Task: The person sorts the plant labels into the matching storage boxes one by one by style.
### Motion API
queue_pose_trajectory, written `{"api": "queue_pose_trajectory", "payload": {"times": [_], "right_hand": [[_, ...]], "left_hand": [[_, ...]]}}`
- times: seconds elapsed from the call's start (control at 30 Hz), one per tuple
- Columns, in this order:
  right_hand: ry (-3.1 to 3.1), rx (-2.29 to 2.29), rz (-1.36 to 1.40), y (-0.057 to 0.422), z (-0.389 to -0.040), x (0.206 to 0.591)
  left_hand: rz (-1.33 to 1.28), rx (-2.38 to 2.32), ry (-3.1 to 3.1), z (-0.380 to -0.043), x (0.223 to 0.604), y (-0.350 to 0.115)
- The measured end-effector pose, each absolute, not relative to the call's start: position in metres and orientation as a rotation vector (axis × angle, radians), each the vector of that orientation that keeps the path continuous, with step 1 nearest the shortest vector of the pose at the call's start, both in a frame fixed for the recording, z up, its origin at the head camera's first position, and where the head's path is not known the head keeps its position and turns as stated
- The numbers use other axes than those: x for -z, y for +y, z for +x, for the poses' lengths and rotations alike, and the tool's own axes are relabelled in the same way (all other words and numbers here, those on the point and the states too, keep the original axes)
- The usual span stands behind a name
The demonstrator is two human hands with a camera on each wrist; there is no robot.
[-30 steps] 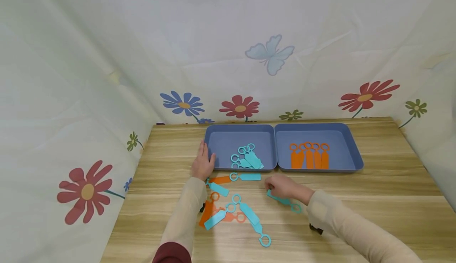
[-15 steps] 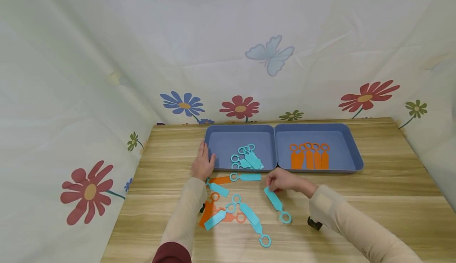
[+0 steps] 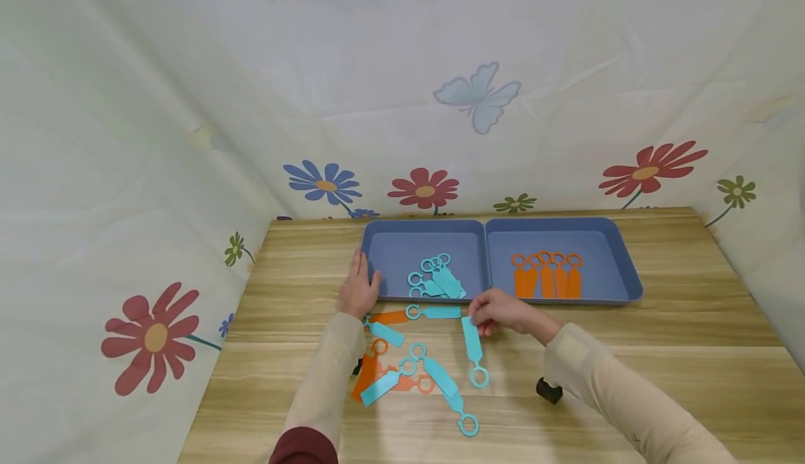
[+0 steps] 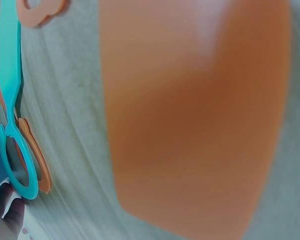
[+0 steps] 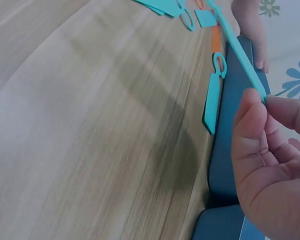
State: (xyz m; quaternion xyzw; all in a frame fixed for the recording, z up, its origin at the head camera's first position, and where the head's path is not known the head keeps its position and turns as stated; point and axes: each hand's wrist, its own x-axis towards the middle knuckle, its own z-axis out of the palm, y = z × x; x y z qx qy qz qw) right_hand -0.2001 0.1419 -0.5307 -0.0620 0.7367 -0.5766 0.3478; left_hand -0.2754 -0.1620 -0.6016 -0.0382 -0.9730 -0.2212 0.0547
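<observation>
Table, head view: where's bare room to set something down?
Bare: table left of the left hand; table right of the right tray; back part of the left tray, behind its turquoise pile. Crowded: in front of the left tray, with loose orange tags and loose turquoise tags.

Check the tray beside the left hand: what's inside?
Inside the tray: a pile of overlapping turquoise ring-ended tags. Upper tags cover parts of lower ones, so I can't give an exact count.
</observation>
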Motion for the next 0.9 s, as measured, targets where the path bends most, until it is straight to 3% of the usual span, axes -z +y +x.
{"api": "queue_pose_trajectory", "payload": {"times": [0.9], "right_hand": [[1.715,2.034,0.324,0.113,-0.224,0.525]], "left_hand": [[-0.110,0.680,-2.960,-0.279,0.605,-0.162]]}}
